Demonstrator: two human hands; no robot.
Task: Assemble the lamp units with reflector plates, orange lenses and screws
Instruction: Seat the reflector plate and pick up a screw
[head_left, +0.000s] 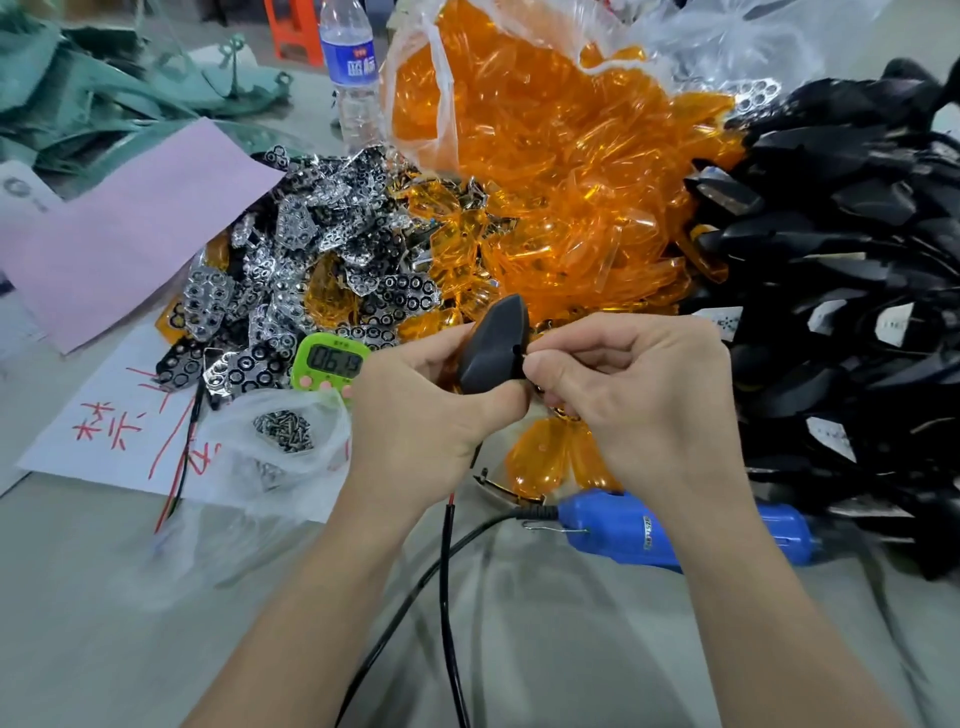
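While tip-up, lamp unit (493, 348) between fingers (551, 365).

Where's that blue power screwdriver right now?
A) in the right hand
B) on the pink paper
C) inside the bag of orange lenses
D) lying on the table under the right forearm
D: the blue screwdriver lies on the table under the forearm, while the left hand and right hand hold the black lamp housing.
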